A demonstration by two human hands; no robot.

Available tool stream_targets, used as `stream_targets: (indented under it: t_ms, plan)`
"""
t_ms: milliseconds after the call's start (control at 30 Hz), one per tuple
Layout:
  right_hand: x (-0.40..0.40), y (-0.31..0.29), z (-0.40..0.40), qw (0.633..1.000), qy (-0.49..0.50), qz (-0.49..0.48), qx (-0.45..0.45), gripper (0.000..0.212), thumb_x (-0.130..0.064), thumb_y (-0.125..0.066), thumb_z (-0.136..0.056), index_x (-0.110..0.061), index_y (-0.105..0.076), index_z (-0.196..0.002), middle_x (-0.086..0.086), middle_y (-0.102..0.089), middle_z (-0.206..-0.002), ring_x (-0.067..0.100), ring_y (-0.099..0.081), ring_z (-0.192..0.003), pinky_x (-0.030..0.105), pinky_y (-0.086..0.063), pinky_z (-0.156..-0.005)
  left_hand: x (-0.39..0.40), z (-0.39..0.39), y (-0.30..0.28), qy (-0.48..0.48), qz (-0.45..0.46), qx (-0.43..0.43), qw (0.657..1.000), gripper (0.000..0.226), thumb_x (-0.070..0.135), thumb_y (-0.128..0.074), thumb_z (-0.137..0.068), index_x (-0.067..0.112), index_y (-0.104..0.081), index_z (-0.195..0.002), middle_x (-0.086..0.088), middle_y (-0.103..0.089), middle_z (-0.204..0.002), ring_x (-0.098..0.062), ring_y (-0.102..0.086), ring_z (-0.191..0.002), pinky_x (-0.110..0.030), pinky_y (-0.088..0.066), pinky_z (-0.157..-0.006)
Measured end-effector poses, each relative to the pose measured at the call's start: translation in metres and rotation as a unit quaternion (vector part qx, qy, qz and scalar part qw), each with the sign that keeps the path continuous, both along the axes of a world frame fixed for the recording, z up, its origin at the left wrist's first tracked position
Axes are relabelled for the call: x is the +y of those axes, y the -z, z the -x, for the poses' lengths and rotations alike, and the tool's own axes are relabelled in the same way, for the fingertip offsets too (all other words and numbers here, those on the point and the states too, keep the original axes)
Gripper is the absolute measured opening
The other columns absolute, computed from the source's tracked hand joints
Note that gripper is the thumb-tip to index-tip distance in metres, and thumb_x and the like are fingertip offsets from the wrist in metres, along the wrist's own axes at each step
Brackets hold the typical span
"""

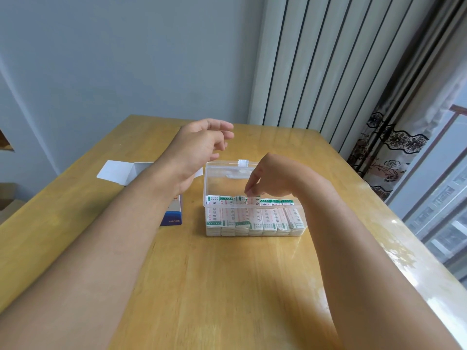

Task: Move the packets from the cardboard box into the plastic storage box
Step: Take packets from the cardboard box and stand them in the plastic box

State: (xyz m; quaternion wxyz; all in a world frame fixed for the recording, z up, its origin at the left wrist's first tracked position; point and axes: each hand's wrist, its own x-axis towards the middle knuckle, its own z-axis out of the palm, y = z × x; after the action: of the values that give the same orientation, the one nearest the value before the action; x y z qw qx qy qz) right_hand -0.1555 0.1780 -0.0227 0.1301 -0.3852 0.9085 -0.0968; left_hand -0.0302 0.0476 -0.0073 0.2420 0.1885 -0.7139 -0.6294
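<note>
A clear plastic storage box (255, 232) stands open in the middle of the wooden table, its lid tipped back. Several stacks of white packets with green and red print (267, 221) fill its front row. My right hand (270, 179) reaches down into the box, and its fingertips pinch the top of one packet (253, 200) in that row. My left hand (199, 147) hovers above the table with relaxed, spread fingers and holds nothing. The blue and white cardboard box (171, 218) lies to the left of the plastic box, its white flaps open, partly hidden by my left forearm.
The wooden table (227, 286) stretches toward me in front of the box. A white ribbed radiator (316, 66) and a patterned curtain (394, 147) stand beyond the table's far right corner. A window lies to the right.
</note>
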Motion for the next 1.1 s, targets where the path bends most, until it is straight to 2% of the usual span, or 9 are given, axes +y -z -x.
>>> stream_targets:
  t_ms: [200, 300, 367, 433, 567, 667, 733, 867, 1100]
  plan:
    - [-0.004, 0.012, 0.005, 0.999, 0.025, -0.025, 0.007, 0.014, -0.024, -0.076, -0.090, -0.036, -0.081, -0.093, -0.023, -0.061, -0.069, 0.003, -0.055, -0.067, 0.025, -0.048, -0.067, -0.001, 0.000, 0.001, 0.005, 0.001, -0.002, 1.000, 0.040, -0.005, -0.048, -0.086, 0.020, -0.072, -0.105, 0.001, -0.074, -0.112, -0.017, -0.067, -0.113, -0.040, -0.050, -0.105]
    - [-0.004, 0.015, 0.004, 0.999, 0.006, -0.052, -0.012, 0.019, -0.024, -0.071, -0.094, -0.033, -0.078, -0.109, -0.022, -0.057, -0.072, 0.002, -0.053, -0.068, 0.022, -0.041, -0.059, -0.001, 0.000, 0.001, 0.002, -0.003, -0.001, 1.000, 0.040, -0.005, -0.047, -0.086, 0.020, -0.072, -0.105, 0.000, -0.074, -0.113, -0.019, -0.066, -0.115, -0.042, -0.050, -0.106]
    - [-0.004, 0.016, 0.006, 0.998, 0.005, -0.062, -0.014, 0.023, -0.024, -0.070, -0.095, -0.033, -0.076, -0.116, -0.020, -0.054, -0.075, 0.010, -0.057, -0.079, 0.025, -0.042, -0.067, -0.001, 0.000, 0.001, 0.003, -0.001, -0.001, 1.000, 0.040, -0.005, -0.047, -0.086, 0.019, -0.072, -0.106, -0.001, -0.074, -0.113, -0.019, -0.066, -0.115, -0.042, -0.050, -0.106]
    - [-0.004, 0.016, 0.009, 0.998, 0.014, -0.063, -0.010, 0.024, -0.024, -0.069, -0.096, -0.032, -0.074, -0.118, -0.020, -0.053, -0.074, 0.013, -0.058, -0.087, 0.026, -0.043, -0.076, -0.001, 0.000, 0.001, 0.003, 0.000, -0.001, 1.000, 0.040, -0.005, -0.047, -0.086, 0.020, -0.071, -0.105, 0.000, -0.074, -0.113, -0.019, -0.066, -0.115, -0.042, -0.050, -0.106]
    - [-0.006, 0.022, 0.011, 0.997, 0.025, -0.076, -0.002, 0.020, -0.020, -0.066, -0.096, -0.026, -0.078, -0.111, -0.017, -0.061, -0.074, 0.012, -0.058, -0.080, 0.027, -0.047, -0.072, -0.002, 0.000, 0.001, 0.002, 0.001, -0.003, 1.000, 0.040, -0.005, -0.047, -0.085, 0.021, -0.072, -0.104, 0.001, -0.074, -0.112, -0.018, -0.066, -0.114, -0.042, -0.050, -0.106]
    - [-0.007, 0.022, 0.010, 0.996, 0.029, -0.090, 0.006, 0.023, -0.020, -0.063, -0.096, -0.021, -0.076, -0.116, -0.004, -0.076, -0.100, 0.015, -0.062, -0.083, 0.029, -0.050, -0.074, -0.002, 0.000, 0.001, 0.002, 0.001, -0.002, 1.000, 0.040, -0.005, -0.047, -0.085, 0.021, -0.072, -0.103, 0.001, -0.074, -0.112, -0.018, -0.066, -0.114, -0.041, -0.050, -0.106]
    - [-0.007, 0.018, 0.006, 0.997, 0.005, -0.081, 0.015, 0.026, -0.020, -0.060, -0.100, -0.027, -0.074, -0.120, -0.011, -0.071, -0.109, 0.014, -0.063, -0.091, 0.028, -0.052, -0.076, -0.002, 0.000, 0.001, 0.001, 0.000, -0.002, 1.000, 0.040, -0.005, -0.047, -0.085, 0.020, -0.072, -0.104, 0.001, -0.074, -0.112, -0.018, -0.066, -0.113, -0.041, -0.050, -0.106]
    - [-0.011, 0.021, 0.001, 0.999, -0.037, 0.008, -0.009, 0.023, -0.024, -0.063, -0.099, -0.034, -0.076, -0.115, -0.016, -0.061, -0.087, 0.009, -0.058, -0.078, 0.024, -0.043, -0.063, -0.001, 0.000, 0.000, 0.002, -0.002, -0.002, 1.000, 0.040, -0.006, -0.048, -0.084, 0.019, -0.072, -0.103, 0.000, -0.074, -0.112, -0.019, -0.066, -0.114, -0.041, -0.050, -0.106]
    - [-0.012, 0.021, 0.000, 0.999, -0.040, -0.033, -0.001, 0.023, -0.021, -0.064, -0.098, -0.031, -0.078, -0.113, -0.018, -0.055, -0.070, 0.004, -0.051, -0.064, 0.021, -0.038, -0.054, 0.000, 0.000, -0.001, 0.003, -0.004, 0.001, 1.000, 0.038, -0.005, -0.048, -0.086, 0.019, -0.071, -0.103, -0.003, -0.074, -0.114, -0.022, -0.065, -0.117, -0.042, -0.049, -0.107]
